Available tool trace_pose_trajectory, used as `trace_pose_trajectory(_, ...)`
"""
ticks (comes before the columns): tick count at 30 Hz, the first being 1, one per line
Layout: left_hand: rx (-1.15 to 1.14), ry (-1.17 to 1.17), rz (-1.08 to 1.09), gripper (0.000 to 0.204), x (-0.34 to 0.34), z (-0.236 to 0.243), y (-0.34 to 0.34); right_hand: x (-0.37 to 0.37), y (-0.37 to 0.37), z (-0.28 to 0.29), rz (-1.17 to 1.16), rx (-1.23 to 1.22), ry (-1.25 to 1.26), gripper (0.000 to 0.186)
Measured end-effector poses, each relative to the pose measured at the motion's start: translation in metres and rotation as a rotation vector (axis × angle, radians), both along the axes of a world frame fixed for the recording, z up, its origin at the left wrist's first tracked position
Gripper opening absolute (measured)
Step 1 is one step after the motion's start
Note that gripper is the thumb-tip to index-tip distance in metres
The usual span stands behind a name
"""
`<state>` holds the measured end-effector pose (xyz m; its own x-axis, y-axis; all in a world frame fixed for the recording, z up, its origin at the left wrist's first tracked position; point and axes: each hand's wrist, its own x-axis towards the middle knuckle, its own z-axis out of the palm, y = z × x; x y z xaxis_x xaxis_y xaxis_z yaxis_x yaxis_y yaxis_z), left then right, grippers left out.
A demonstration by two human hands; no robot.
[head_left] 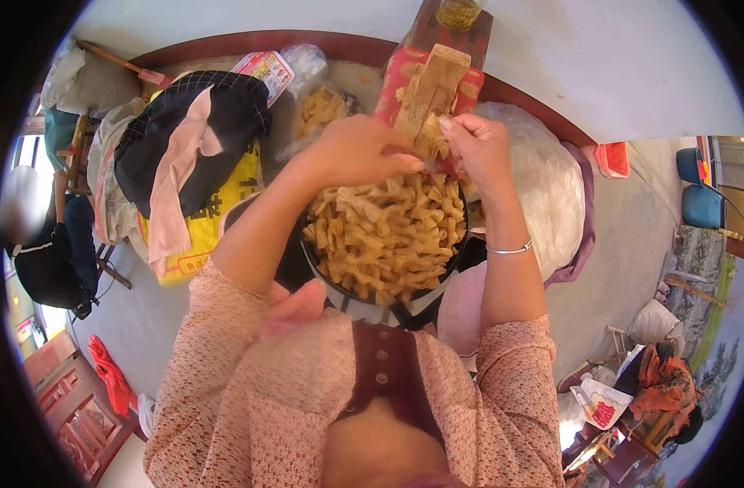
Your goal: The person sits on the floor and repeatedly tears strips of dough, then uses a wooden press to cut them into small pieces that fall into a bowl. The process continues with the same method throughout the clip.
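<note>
In front of my body is a round dark pan [313,262], heaped with tan, knobbly, forked pieces [380,236] that look like chicken feet. Beyond it a worn wooden block [435,85] rests on a red patterned cloth [390,93]. My right hand [482,150] pinches a pale yellow forked piece [431,138] over the block's near end. Reaching in from the left, my left hand [352,154] has its fingers closed together close to that piece. Whatever lies between the left fingers is too small and blurred to name.
Left of the pan, a black cloth [185,138] and a pink cloth [181,187] cover a yellow sack [197,264]. A clear bag of pieces [319,110] lies behind my left hand. Large clear plastic [543,187] bulges at the right. A glass jar [459,14] stands at the far end.
</note>
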<state>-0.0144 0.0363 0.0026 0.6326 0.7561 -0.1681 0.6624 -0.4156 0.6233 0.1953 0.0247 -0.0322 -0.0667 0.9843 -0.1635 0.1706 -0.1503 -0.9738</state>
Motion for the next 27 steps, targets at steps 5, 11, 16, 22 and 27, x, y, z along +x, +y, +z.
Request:
trace_pose_trajectory(5,-0.357,-0.708,0.239,0.054,0.032,-0.026,-0.035,-0.024,-0.018,0.008,0.104,-0.397,0.638,0.031)
trace_pose_trajectory(11,-0.742,-1.495,0.555,0.039,0.036,0.004,-0.018,-0.026,-0.025,0.028,0.274,-0.079,0.332,0.021)
trace_pose_trajectory(16,-0.630,-1.745,0.638,0.037,0.012,0.020,0.000,-0.024,-0.031,0.033,0.340,0.169,-0.082,0.020)
trace_pose_trajectory(22,0.462,-1.151,0.549,0.037,0.005,0.011,-0.013,-0.022,-0.036,0.047,0.456,-0.288,0.858,0.025)
trace_pose_trajectory(27,0.594,-1.037,0.269,0.036,0.013,-0.009,-0.015,-0.031,-0.043,0.038,0.336,0.117,0.531,0.044)
